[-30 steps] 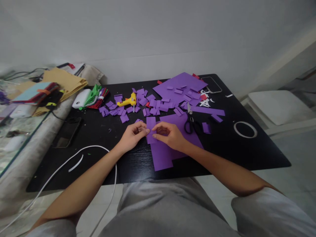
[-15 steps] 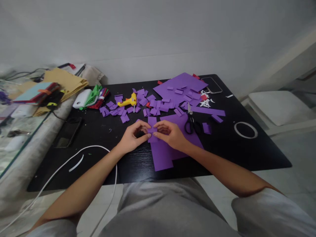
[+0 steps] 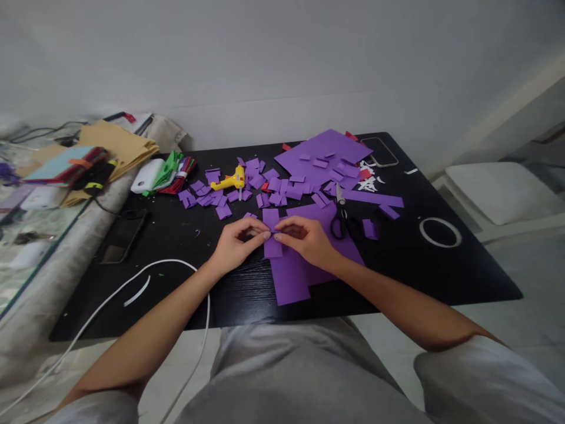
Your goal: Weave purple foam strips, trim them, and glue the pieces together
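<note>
A small piece of purple paper [image 3: 273, 247] with a crease across its middle is pinched between my two hands. My left hand [image 3: 241, 240] grips its left edge with thumb and forefinger. On the right edge, my right hand [image 3: 304, 238] closes in the same way. Beneath lie larger purple paper sheets [image 3: 289, 282], partly covered by my right hand and forearm. Black-handled scissors [image 3: 341, 221] rest just right of my right hand. Beyond my hands, many small folded purple paper pieces [image 3: 278, 188] lie scattered around a yellow glue gun [image 3: 232, 181].
A large purple sheet [image 3: 313, 144] and white paper scraps [image 3: 368, 179] lie at the back of the black table [image 3: 419, 265]. A tape-like ring [image 3: 440, 232] is at right. At left are a phone [image 3: 123, 238], a white cable [image 3: 163, 261] and bundled coloured strips [image 3: 174, 174].
My fingertips have drawn together along the middle of the small paper, which now shows a raised fold there. Its lower half has come more into view.
</note>
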The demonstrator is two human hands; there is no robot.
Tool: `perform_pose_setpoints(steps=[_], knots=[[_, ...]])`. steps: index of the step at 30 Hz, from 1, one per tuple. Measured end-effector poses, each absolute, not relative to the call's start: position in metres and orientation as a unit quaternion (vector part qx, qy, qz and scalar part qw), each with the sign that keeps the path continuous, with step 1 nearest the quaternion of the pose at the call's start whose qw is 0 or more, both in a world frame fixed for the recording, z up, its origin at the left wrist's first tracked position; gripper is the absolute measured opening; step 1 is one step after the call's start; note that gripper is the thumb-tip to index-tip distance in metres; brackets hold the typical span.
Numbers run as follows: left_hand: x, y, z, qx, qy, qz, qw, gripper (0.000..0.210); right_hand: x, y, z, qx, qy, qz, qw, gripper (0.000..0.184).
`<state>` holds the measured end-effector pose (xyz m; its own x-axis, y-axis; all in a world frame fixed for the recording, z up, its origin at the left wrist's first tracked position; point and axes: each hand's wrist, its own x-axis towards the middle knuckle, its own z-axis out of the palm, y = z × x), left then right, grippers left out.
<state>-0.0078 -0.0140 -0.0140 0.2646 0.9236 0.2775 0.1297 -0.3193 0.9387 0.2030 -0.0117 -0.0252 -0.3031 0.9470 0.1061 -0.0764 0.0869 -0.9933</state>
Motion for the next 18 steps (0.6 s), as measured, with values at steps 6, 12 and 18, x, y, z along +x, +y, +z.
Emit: perform_pose_setpoints(steps=[6,12,18], knots=[[-0.0077,-0.0137,-0.0160,0.660,0.408,0.459,0.432,0.016,0.2017,-0.0119,-0.0266,-0.382,-0.573,0.554,0.468,0.020],[-0.0050,-0.0153,-0.0134,0.642,0.414,0.473,0.439,0.017,0.2016,-0.0115,-0.0255,-0.376,-0.552,0.568,0.482,0.025],[-0.0050,-0.0166,-0.0066,0.646,0.417,0.467,0.436,0.019,0.2025,-0.0112,-0.0246,-0.382,-0.562,0.558,0.476,0.017]])
